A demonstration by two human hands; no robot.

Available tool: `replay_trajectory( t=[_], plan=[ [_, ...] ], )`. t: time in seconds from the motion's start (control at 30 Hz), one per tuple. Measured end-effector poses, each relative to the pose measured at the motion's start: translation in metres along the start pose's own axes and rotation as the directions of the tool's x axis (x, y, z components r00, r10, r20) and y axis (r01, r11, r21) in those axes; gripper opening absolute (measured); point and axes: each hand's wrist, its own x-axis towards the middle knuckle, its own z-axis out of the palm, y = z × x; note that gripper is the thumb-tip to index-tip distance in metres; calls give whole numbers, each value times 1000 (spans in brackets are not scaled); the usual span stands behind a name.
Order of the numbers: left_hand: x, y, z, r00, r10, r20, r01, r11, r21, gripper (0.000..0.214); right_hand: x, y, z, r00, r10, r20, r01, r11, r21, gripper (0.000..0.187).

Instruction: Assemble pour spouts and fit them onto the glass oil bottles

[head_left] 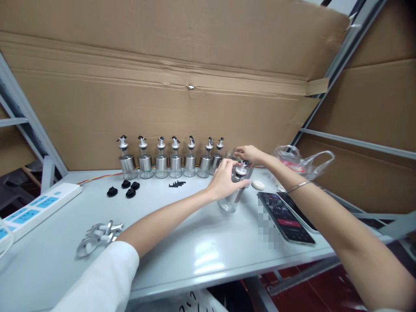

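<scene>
— From the head camera, where is the left hand?
— The left hand (224, 182) is right of the table's middle, curled about the upper part of the near bottle (228, 205). Its thumb crosses in front of the neck and its fingers bend round by the pourer (241, 169).

— So the bottle sits where, relative to that hand?
— Within its grasp: the steel sleeve and clear glass base show below the thumb, the pourer just above it. The bottle looks slanted, but I can't tell whether its base is fully on the table (169, 260).

— And the right hand?
— The right hand (249, 153) is just beyond, with fingers bent down over partly hidden bottles (250, 172) behind the near one. I can't tell whether it grips anything.

— What stands further left?
— A row of seven bottles (175, 163), upright along the cardboard (156, 108), each with a pourer. In front lie four black caps (130, 193) and some black pieces (177, 184). Nearer the left forearm is a blurred cluster of silver parts (100, 234), with a power strip (35, 210) at the edge.

— On the right?
— A white disc (258, 185) near the right hand, a lit phone (286, 218) below the forearm, and a plastic bag (312, 164) beyond it.
</scene>
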Motion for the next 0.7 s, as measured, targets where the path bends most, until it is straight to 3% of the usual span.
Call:
replay_trajectory(
  t=[0.07,0.13,0.27,0.37,0.53,0.7],
  plan=[
    [-8,-2,-1,998,-39,45,34,994,103,39,3,-2,2,1000,-3,4,3,1000,14,31],
    [-11,-7,-5,995,-100,10,97,984,150,38,5,-2,4,1000,2,8,-2,1000,24,32],
    [-3,-23,-19,971,-212,-113,228,963,148,43,5,0,5,1000,8,15,-9,1000,20,31],
    [10,-38,-28,953,-276,-127,291,949,122,48,3,2,5,1000,3,11,-3,1000,4,31],
    [24,-55,-35,934,-342,-101,350,933,87,34,2,1,6,1000,10,-6,-11,1000,-17,30],
    [25,-56,-33,934,-342,-104,350,934,70,29,-1,0,7,995,84,-51,-86,996,-23,33]
  ],
)
